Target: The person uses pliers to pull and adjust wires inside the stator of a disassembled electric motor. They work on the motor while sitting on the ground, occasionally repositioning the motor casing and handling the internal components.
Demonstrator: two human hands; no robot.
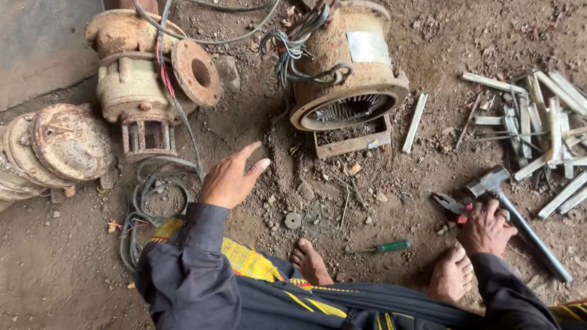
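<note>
My left hand [230,177] hovers open, fingers spread, above the dirt floor in front of a rusty motor stator housing [349,64] that lies on its side with cut wires sticking out. My right hand [485,227] rests on the ground closed around the red handles of a pair of pliers [449,204], next to a steel hammer [513,216]. A green-handled screwdriver [381,247] lies between my bare feet [310,260]. A round washer [292,220] sits in the dirt by my left hand.
A rusty pump body [144,69] with a flange and trailing cables stands at the left. Rusty round end covers [51,142] are stacked at the far left. A heap of pale flat strips [554,130] lies at the right. Loose wire coils [155,196] lie near my left arm.
</note>
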